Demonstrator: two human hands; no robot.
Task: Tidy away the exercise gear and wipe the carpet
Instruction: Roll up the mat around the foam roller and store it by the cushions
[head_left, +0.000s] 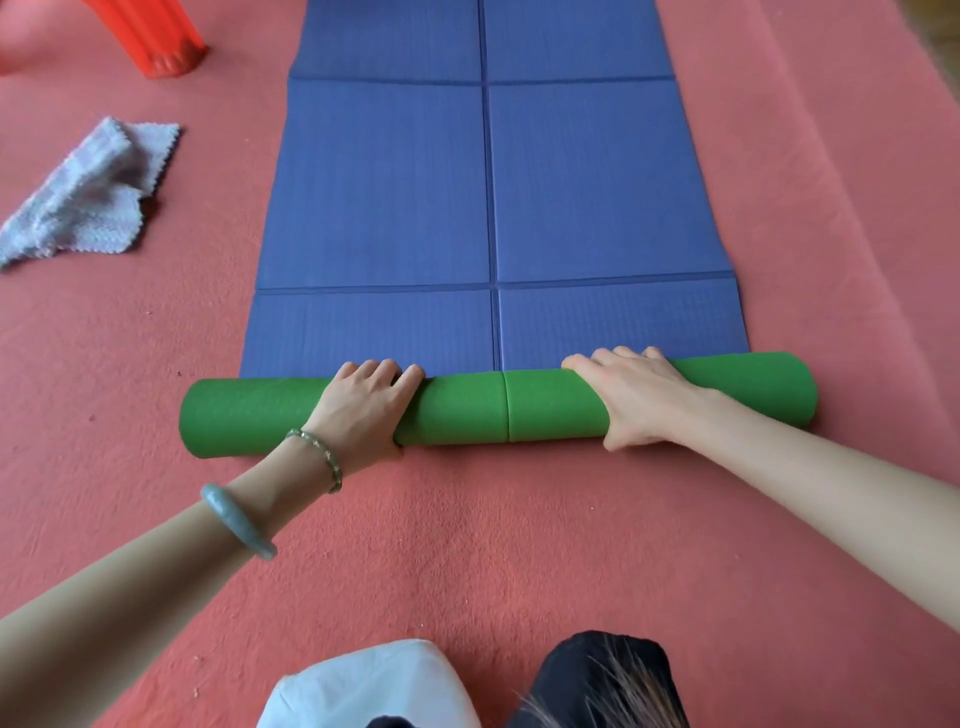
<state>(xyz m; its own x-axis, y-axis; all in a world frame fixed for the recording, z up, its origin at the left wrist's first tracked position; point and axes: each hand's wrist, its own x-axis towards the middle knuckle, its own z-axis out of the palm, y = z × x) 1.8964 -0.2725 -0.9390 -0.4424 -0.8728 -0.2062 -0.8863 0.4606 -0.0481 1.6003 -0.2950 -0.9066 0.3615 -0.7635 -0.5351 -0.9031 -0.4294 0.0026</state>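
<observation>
- Yoga mat (384, 197) lies lengthwise on the red carpet (467, 545), stretching away from the person. Its blue upper face is flat and crossed by a grid of fold creases.
- Its near end is wound into a green roll (467, 410) that lies crosswise on the carpet, green underside outward. A crease rings the roll at its middle.
- Left hand (363, 410) sits on the left half of the roll. Its fingers curl over the top to where the roll meets the flat blue sheet, and its thumb is low on the near side, so it grips the roll.
- Right hand (628, 400) grips the right half the same way, fingers wrapped over the top and thumb against the near side.
- The hands are well apart, one on each side of the middle crease.
- A beaded bracelet (319, 460) circles the left wrist, with a pale green bangle (236, 519) farther up the forearm.
- A grey cloth (88, 197) lies crumpled on the carpet left of the mat, not touching it.
- A red plastic leg (156, 36) stands on the carpet at the far left.
</observation>
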